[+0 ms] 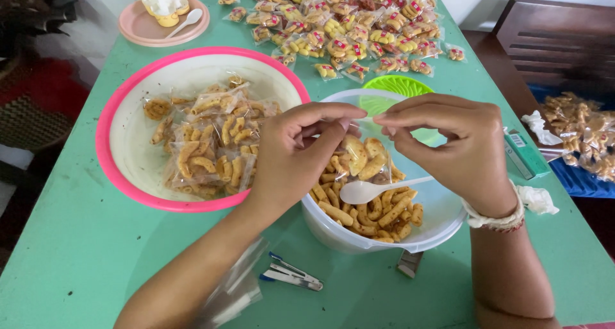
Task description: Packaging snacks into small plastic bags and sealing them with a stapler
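Two hands meet over the white plastic tub point(442, 220) in the middle of the frame. The left hand point(291, 153) and the right hand point(458, 143) each have their fingers pressed together, pinching the mouth of a small clear plastic bag point(362, 156) partly filled with fried snack pieces; the bag hangs between them just above the loose snacks point(371, 210) heaped in the tub.

As a judgement, the thin film could slip from either pinch, and the pieces would drop back into the tub or scatter on the green desk point(83, 246). A white plastic spoon point(365, 191) lies on the heap right under the bag and could be knocked aside.

At left sits a pink-rimmed white basin point(128, 175) holding filled clear bags point(211, 143). A stapler point(291, 274) lies at lower centre beside empty clear bags point(234, 290), close to the left forearm. A green strainer point(397, 85) shows behind the tub. Across the top lies a heap of sealed snack packets point(352, 28), with a pink plate point(138, 24) at upper left. A green box point(525, 153) sits at the right edge.
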